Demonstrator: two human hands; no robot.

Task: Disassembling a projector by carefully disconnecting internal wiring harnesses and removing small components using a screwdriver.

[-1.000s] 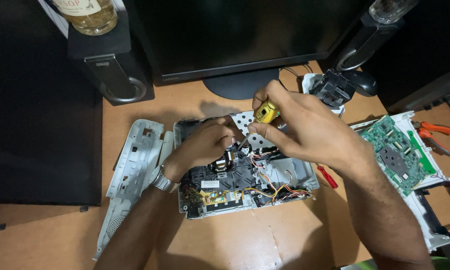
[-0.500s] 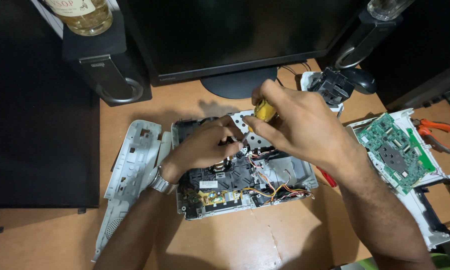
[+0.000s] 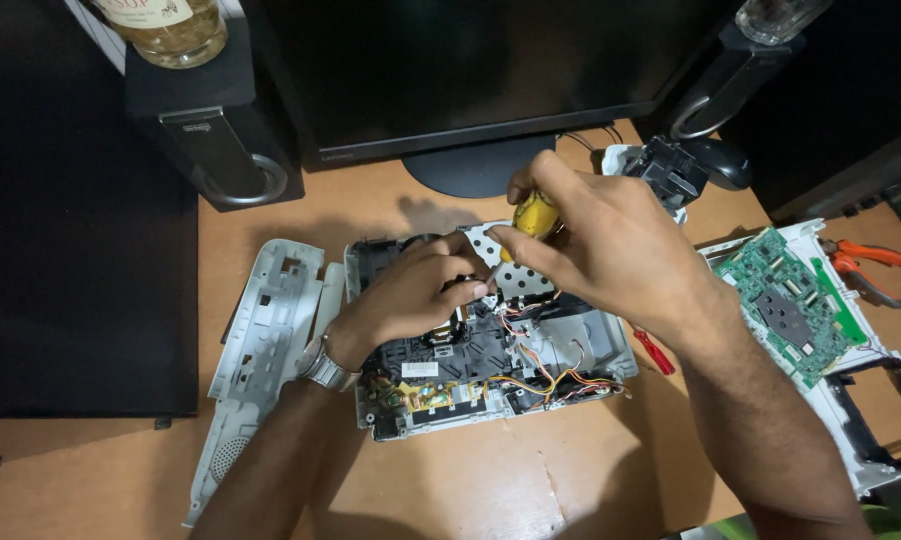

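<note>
An opened electronic device (image 3: 491,370) with a grey case, black inner parts and coloured wires lies in the middle of the wooden desk (image 3: 451,490). My right hand (image 3: 611,250) grips a yellow-handled screwdriver (image 3: 534,215), its shaft pointing down-left into the device. My left hand (image 3: 421,290), with a metal watch at the wrist, rests on the device's top part, fingertips beside the screwdriver tip. The tip itself is hidden between my fingers.
A grey cover panel (image 3: 261,340) lies left of the device. A green circuit board (image 3: 791,305) on a white housing sits at the right, with orange pliers (image 3: 866,260) behind it. A red-handled tool (image 3: 656,352) lies under my right forearm. Monitor stand (image 3: 476,165), two speakers (image 3: 221,140) and a black part (image 3: 676,170) stand behind.
My right hand has shifted slightly and turned the screwdriver; its yellow handle shows more. My left hand stays on the device. The camera view has shifted a little.
</note>
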